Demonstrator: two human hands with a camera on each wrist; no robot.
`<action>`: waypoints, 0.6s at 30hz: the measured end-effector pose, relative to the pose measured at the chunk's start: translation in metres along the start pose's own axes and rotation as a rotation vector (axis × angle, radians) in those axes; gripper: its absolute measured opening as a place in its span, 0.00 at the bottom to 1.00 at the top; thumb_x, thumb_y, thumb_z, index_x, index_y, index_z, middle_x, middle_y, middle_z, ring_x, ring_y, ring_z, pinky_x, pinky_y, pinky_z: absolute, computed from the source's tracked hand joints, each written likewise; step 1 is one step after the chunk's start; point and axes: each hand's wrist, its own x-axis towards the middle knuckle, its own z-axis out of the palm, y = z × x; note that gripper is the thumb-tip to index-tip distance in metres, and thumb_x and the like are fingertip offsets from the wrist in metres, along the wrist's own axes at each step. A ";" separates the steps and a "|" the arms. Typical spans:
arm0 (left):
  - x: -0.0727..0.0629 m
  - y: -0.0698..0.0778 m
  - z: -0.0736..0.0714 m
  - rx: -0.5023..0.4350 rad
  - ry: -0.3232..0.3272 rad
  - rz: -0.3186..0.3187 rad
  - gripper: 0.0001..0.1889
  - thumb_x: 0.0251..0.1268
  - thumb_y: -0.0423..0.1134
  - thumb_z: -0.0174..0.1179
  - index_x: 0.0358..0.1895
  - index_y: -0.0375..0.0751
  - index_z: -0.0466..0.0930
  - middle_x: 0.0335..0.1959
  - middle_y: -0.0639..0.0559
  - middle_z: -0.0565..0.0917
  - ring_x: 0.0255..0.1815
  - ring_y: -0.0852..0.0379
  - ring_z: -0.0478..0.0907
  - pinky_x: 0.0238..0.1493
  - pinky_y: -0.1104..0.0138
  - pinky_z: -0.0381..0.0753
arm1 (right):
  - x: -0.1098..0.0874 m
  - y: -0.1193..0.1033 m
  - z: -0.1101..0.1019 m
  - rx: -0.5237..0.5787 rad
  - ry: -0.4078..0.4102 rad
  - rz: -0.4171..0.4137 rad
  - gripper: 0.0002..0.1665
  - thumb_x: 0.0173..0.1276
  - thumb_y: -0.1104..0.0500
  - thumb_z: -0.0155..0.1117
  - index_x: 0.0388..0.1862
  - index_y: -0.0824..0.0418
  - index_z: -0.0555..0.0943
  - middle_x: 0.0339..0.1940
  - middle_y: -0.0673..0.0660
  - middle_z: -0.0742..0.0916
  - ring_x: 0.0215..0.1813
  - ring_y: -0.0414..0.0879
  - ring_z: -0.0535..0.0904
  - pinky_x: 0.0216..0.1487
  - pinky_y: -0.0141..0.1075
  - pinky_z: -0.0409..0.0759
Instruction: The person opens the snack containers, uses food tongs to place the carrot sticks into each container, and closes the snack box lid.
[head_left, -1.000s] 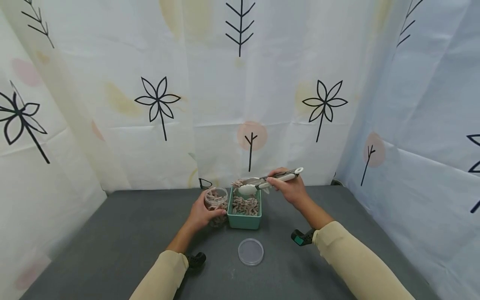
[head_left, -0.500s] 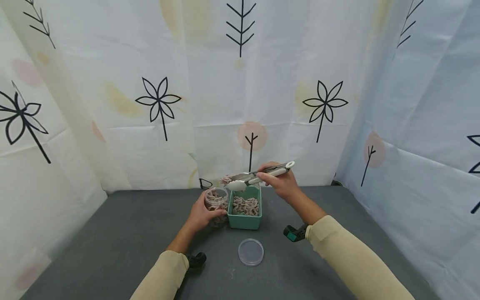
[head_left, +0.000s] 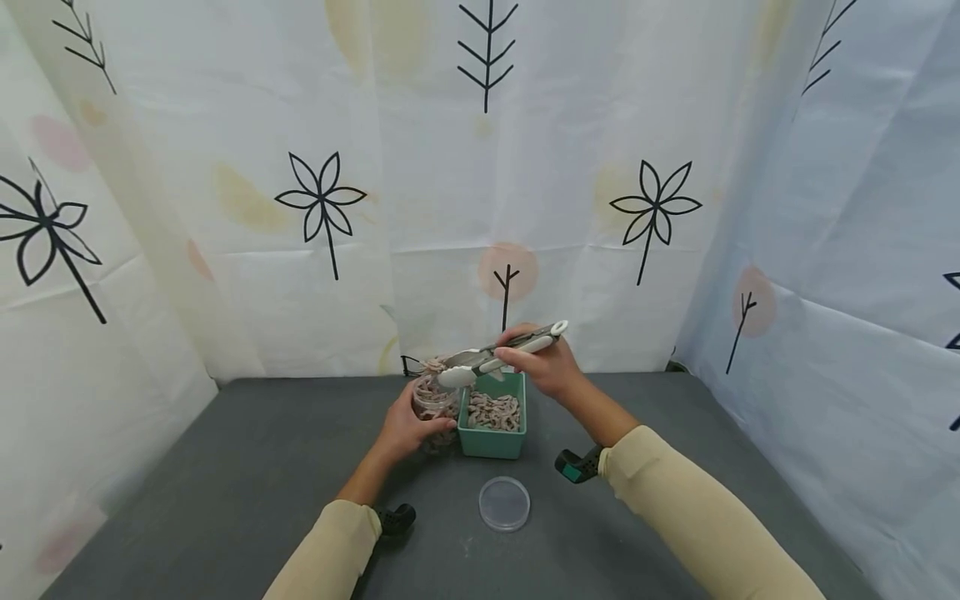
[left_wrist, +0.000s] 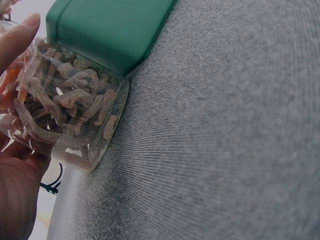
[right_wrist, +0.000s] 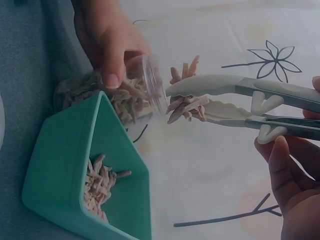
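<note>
My left hand [head_left: 407, 427] grips a clear plastic jar [left_wrist: 107, 127] standing upright on the table, its thumb and fingers round the side. Pale brown, strip-like dried pieces [left_wrist: 75, 95] fill much of the jar. In my right hand [head_left: 546, 364] is a pair of grey-and-white tongs [right_wrist: 240, 90]. Their tips pinch a small bunch of the same strips [right_wrist: 187, 106], right over the jar's open mouth. Close beside the jar stands a green rectangular box [head_left: 491, 444], with more strips [right_wrist: 100, 182] lying inside it.
A round clear lid [head_left: 504, 504] lies flat on the dark grey table [head_left: 262, 483], in front of the box. Patterned white cloth [head_left: 435, 208] hangs behind the table and along both sides.
My right hand has carried the tongs and the strips leftward, from above the green box to over the jar's mouth. My left hand keeps its grip on the jar.
</note>
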 end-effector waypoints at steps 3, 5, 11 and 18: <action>0.001 -0.001 0.000 0.011 0.002 0.008 0.48 0.47 0.45 0.78 0.72 0.40 0.59 0.55 0.40 0.76 0.51 0.48 0.76 0.46 0.56 0.78 | 0.002 -0.001 0.002 -0.019 -0.018 0.015 0.10 0.65 0.72 0.63 0.42 0.80 0.80 0.30 0.64 0.82 0.25 0.48 0.74 0.30 0.41 0.75; 0.001 -0.002 0.001 0.012 0.004 0.012 0.48 0.47 0.45 0.78 0.71 0.40 0.60 0.55 0.41 0.76 0.51 0.48 0.76 0.46 0.56 0.77 | 0.003 -0.001 0.003 -0.029 -0.027 0.019 0.10 0.65 0.71 0.63 0.42 0.80 0.80 0.29 0.62 0.82 0.25 0.52 0.74 0.30 0.42 0.75; 0.001 -0.001 0.000 0.017 0.013 0.017 0.48 0.47 0.45 0.78 0.71 0.41 0.60 0.55 0.42 0.76 0.51 0.48 0.76 0.48 0.55 0.76 | 0.012 0.023 0.006 -0.023 -0.041 0.008 0.09 0.65 0.70 0.65 0.42 0.77 0.81 0.29 0.59 0.84 0.24 0.55 0.75 0.29 0.41 0.75; 0.000 0.001 0.000 0.011 0.009 0.014 0.47 0.47 0.44 0.78 0.71 0.41 0.60 0.54 0.42 0.76 0.51 0.48 0.76 0.48 0.55 0.76 | 0.019 0.035 0.007 -0.054 -0.046 0.016 0.09 0.65 0.65 0.67 0.40 0.71 0.84 0.26 0.56 0.85 0.23 0.58 0.76 0.29 0.50 0.77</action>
